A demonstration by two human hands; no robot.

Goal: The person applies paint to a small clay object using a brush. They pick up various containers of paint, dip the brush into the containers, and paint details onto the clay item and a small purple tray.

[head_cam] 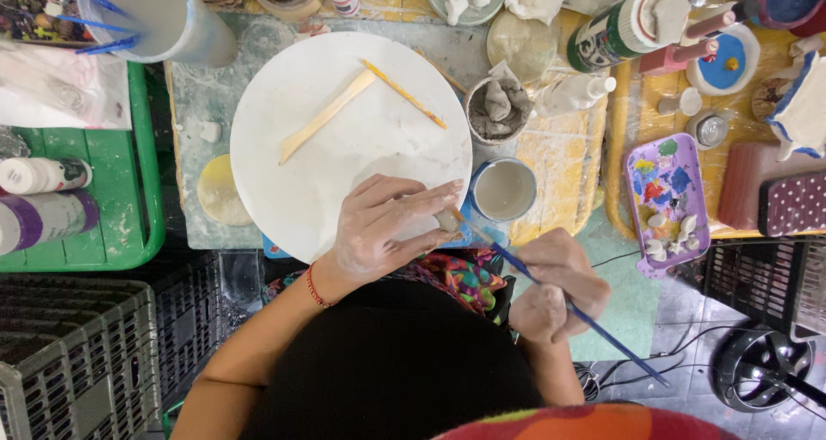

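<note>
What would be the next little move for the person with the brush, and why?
Probably ease the brush tip onto the small clay piece. The right hand holds the blue brush with its tip right beside that piece, which the left hand pinches at the edge of the white round board. The cup of cloudy water sits close by.

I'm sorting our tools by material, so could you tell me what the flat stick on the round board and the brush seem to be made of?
The flat stick looks like bare pale wood, matt with no sheen. The brush in the right hand has a glossy blue handle, painted wood or plastic; which is unclear. The round board is white and dusty matt, perhaps plaster.
</note>
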